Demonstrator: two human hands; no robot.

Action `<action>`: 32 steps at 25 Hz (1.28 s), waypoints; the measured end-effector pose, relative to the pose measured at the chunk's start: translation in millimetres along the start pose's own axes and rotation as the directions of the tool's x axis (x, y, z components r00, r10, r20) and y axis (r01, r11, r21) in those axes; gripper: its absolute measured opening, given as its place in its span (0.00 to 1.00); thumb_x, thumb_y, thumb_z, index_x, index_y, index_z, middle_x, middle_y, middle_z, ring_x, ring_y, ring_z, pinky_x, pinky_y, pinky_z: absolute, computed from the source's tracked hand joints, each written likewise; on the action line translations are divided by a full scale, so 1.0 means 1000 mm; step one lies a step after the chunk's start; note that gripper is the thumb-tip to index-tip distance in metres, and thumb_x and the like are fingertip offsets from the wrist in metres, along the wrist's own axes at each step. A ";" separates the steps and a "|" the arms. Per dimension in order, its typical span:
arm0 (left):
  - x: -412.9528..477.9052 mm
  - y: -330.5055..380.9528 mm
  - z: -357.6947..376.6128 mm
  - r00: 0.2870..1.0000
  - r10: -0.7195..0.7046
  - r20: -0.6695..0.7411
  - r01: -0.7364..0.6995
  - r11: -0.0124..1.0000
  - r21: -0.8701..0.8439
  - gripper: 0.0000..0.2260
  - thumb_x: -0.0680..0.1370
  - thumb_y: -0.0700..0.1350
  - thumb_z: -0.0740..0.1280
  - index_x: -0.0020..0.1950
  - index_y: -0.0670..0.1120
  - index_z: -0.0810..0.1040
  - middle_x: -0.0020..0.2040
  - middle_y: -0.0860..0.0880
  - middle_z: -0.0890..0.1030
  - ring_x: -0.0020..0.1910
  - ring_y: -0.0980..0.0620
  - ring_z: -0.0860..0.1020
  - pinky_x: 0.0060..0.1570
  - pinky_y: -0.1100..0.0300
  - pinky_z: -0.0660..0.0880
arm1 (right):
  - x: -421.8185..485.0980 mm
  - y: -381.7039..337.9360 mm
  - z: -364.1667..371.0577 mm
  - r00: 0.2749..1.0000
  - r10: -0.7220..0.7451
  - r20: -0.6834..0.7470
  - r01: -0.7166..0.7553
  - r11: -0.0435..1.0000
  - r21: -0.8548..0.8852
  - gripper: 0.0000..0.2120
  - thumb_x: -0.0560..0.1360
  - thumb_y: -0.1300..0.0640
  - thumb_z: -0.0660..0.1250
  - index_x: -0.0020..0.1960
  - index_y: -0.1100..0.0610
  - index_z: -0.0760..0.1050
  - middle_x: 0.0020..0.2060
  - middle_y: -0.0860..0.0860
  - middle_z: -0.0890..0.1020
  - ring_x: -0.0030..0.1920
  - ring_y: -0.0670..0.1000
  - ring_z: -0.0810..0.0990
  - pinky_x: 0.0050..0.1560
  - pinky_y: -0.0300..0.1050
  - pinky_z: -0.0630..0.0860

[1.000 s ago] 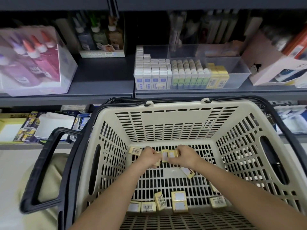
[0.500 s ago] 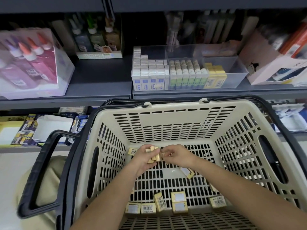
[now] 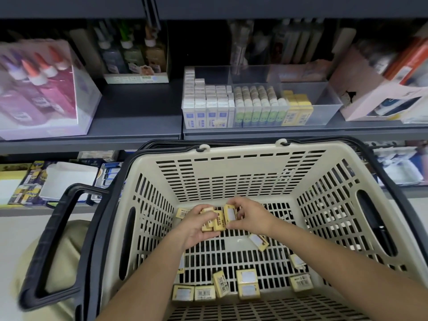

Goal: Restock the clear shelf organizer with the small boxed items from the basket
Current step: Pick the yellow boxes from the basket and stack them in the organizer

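Both my hands are low inside the beige slotted basket (image 3: 234, 174). My left hand (image 3: 196, 228) cups a small stack of yellow boxes (image 3: 216, 222) in its palm. My right hand (image 3: 251, 215) pinches one yellow box (image 3: 230, 214) upright against that stack. Several more loose yellow boxes (image 3: 246, 283) lie on the basket floor, mostly along the near edge. On the shelf above stands the clear organizer (image 3: 324, 103); its right compartment holds a short row of the same yellow boxes (image 3: 297, 110) at the left, with room beside them.
The organizer's other compartments hold white-blue boxes (image 3: 208, 105) and green-white sticks (image 3: 260, 105). A glue-bottle display box (image 3: 44, 91) sits on the left of the shelf, a pink carton (image 3: 370, 89) on the right. The basket's black handle (image 3: 55, 246) hangs out to the left.
My hands have lifted slightly together inside the basket. The left hand now holds more boxes, and the right hand brought another box against the stack.
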State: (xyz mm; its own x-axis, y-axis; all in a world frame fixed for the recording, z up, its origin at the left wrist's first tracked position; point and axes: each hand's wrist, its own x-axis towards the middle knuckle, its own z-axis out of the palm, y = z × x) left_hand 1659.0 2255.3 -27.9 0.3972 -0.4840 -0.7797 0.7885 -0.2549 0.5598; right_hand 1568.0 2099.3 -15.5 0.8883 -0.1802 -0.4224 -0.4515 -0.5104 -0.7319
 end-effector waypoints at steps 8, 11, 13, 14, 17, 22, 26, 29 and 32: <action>-0.015 0.018 0.044 0.972 0.085 0.218 -0.081 0.996 -0.026 0.16 0.73 0.35 0.68 0.60 0.44 0.74 0.47 0.41 0.82 0.43 0.47 0.83 0.38 0.56 0.79 | -0.029 -0.018 -0.040 0.987 -0.157 -0.013 0.155 0.982 -0.109 0.30 0.73 0.55 0.69 0.72 0.52 0.62 0.54 0.47 0.68 0.53 0.43 0.70 0.58 0.32 0.68; -0.028 0.035 0.061 0.964 0.165 0.209 -0.187 0.978 0.089 0.16 0.72 0.34 0.69 0.57 0.47 0.75 0.51 0.42 0.80 0.44 0.47 0.83 0.40 0.57 0.79 | -0.041 -0.031 -0.077 0.970 -0.220 -0.100 0.205 0.969 -0.139 0.14 0.75 0.57 0.65 0.60 0.52 0.74 0.49 0.47 0.78 0.48 0.46 0.78 0.51 0.39 0.75; -0.040 0.051 0.070 0.944 0.271 0.189 -0.299 0.944 0.141 0.16 0.72 0.33 0.68 0.56 0.48 0.75 0.52 0.42 0.79 0.46 0.47 0.83 0.40 0.58 0.79 | -0.049 -0.037 -0.106 0.972 -0.151 -0.180 0.166 0.984 0.070 0.07 0.74 0.60 0.67 0.50 0.53 0.73 0.42 0.49 0.81 0.43 0.47 0.82 0.44 0.41 0.78; -0.047 0.060 0.074 0.925 0.330 0.189 -0.360 0.920 0.153 0.16 0.72 0.34 0.68 0.56 0.49 0.75 0.53 0.42 0.79 0.46 0.47 0.83 0.40 0.57 0.79 | -0.052 -0.040 -0.120 0.971 -0.116 -0.211 0.151 0.976 0.157 0.07 0.73 0.62 0.68 0.47 0.54 0.73 0.40 0.49 0.82 0.40 0.44 0.83 0.41 0.39 0.78; -0.067 0.088 0.092 0.846 0.499 0.189 -0.528 0.833 0.166 0.15 0.73 0.34 0.68 0.54 0.51 0.75 0.54 0.42 0.78 0.47 0.48 0.83 0.41 0.57 0.80 | -0.058 -0.048 -0.152 0.963 -0.085 -0.257 0.148 0.960 0.238 0.08 0.72 0.68 0.67 0.50 0.61 0.73 0.39 0.52 0.81 0.35 0.40 0.82 0.36 0.32 0.77; -0.080 0.138 0.126 0.611 0.769 0.189 -0.780 0.545 0.307 0.17 0.72 0.35 0.69 0.49 0.57 0.74 0.49 0.48 0.78 0.44 0.51 0.81 0.38 0.55 0.81 | -0.069 -0.060 -0.194 0.942 -0.089 -0.324 0.206 0.915 0.347 0.08 0.72 0.69 0.66 0.49 0.60 0.75 0.38 0.56 0.82 0.35 0.43 0.82 0.36 0.33 0.77; -0.066 0.150 0.145 0.566 0.800 0.198 -0.776 0.437 0.455 0.18 0.72 0.37 0.70 0.49 0.59 0.71 0.45 0.53 0.77 0.40 0.57 0.78 0.39 0.63 0.77 | -0.054 -0.068 -0.244 0.779 -0.120 -0.615 0.232 0.967 0.105 0.05 0.71 0.64 0.71 0.45 0.57 0.76 0.39 0.58 0.81 0.36 0.45 0.81 0.41 0.36 0.78; -0.054 0.147 0.144 0.622 0.764 0.172 -0.748 0.516 0.416 0.17 0.72 0.36 0.69 0.50 0.57 0.72 0.49 0.50 0.77 0.44 0.52 0.80 0.38 0.60 0.79 | -0.027 -0.068 -0.275 0.656 -0.176 -0.734 0.008 0.974 -0.227 0.08 0.72 0.57 0.70 0.50 0.58 0.79 0.45 0.56 0.83 0.46 0.55 0.81 0.47 0.44 0.74; -0.049 0.149 0.140 0.644 0.750 0.152 -0.748 0.576 0.330 0.17 0.73 0.34 0.68 0.50 0.56 0.74 0.49 0.48 0.78 0.44 0.50 0.80 0.35 0.61 0.80 | -0.003 -0.067 -0.287 0.634 -0.296 -0.714 -0.032 0.913 -0.406 0.10 0.74 0.60 0.66 0.54 0.57 0.80 0.52 0.54 0.82 0.51 0.56 0.79 0.48 0.35 0.68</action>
State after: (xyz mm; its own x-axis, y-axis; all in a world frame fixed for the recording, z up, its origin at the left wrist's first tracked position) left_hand 1691.2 2123.9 133.4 0.7753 -0.6303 -0.0398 0.0016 -0.0610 0.9981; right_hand 1619.6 1892.7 187.7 0.7567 -0.5640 0.3306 -0.4065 -0.8020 -0.4377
